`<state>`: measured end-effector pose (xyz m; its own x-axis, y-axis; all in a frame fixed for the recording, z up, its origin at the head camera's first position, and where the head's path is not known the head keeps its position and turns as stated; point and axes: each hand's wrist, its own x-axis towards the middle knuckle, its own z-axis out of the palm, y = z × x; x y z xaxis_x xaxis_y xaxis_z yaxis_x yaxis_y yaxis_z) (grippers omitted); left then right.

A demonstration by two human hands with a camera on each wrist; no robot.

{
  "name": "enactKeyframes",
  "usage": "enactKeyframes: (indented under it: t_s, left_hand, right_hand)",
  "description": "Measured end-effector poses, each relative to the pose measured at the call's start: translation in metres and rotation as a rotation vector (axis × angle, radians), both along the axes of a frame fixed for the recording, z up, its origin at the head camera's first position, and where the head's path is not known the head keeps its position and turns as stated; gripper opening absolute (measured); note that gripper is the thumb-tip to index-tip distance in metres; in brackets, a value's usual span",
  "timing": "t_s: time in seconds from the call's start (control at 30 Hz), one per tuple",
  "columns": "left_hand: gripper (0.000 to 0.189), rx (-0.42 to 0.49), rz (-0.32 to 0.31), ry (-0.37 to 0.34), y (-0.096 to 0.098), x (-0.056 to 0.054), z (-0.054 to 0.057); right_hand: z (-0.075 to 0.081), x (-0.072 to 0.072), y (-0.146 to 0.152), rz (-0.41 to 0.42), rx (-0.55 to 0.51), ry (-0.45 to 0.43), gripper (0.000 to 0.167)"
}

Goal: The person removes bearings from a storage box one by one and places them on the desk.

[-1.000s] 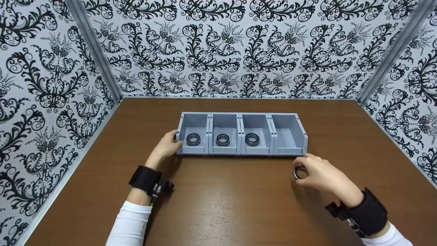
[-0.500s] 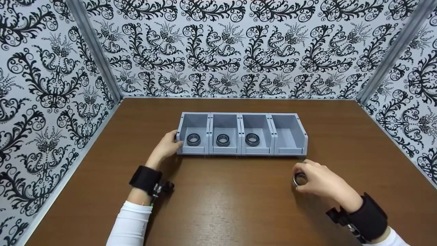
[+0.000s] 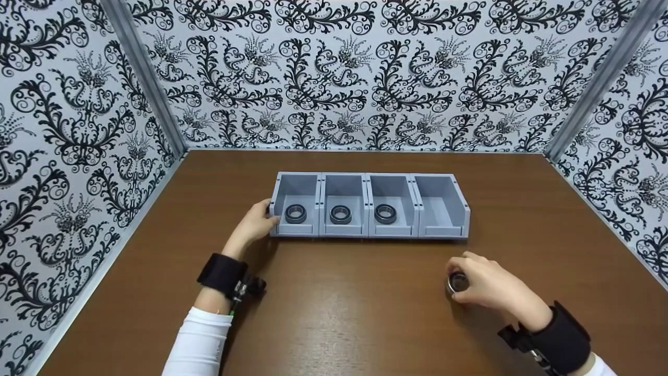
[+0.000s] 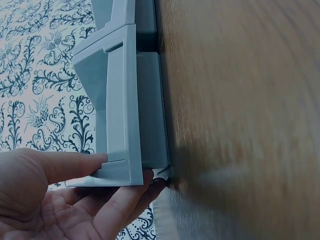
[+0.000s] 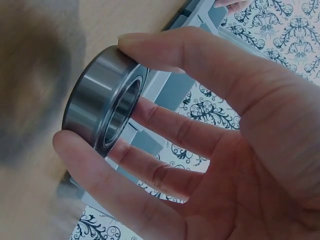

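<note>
My right hand (image 3: 488, 282) pinches a steel ball bearing (image 5: 97, 100) between thumb and fingers, in front of the right end of a row of grey bins (image 3: 369, 231). The bearing's shiny outer ring and open bore show in the right wrist view. My left hand (image 3: 255, 223) grips the side wall of the leftmost bin (image 4: 117, 100), thumb inside the wall and fingers outside and below. One bearing lies flat in each of the three bins from the left: a left bearing (image 3: 296, 213), a middle bearing (image 3: 341, 214) and a third bearing (image 3: 385, 213). The rightmost bin (image 3: 438, 209) holds none.
The bins stand joined side by side on a brown wooden table (image 3: 334, 303). Patterned black-and-white panels (image 3: 334, 78) with grey metal corner posts (image 3: 151, 78) enclose its back and sides. Each wrist wears a black strap (image 3: 223, 274) with a small camera.
My right hand has drawn slightly back from the bins toward me, carrying the bearing with it. The left hand, the bins and the bearings inside them have stayed in place.
</note>
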<state>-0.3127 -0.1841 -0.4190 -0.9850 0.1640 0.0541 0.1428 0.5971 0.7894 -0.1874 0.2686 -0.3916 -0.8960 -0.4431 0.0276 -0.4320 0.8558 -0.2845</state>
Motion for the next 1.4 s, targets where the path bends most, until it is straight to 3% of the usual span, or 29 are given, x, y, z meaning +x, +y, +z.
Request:
enactKeyframes:
  t_s: [0.73,1.4]
  left_hand:
    - [0.049,0.003,0.013,-0.027,0.001,0.000,0.002]
    - [0.046,0.011,0.015,-0.008,0.001,0.001,0.002]
  right_hand:
    - [-0.013,0.004,0.000,0.031,0.001,-0.043,0.028]
    - [-0.017,0.006,0.001,0.028,-0.012,-0.038,0.031]
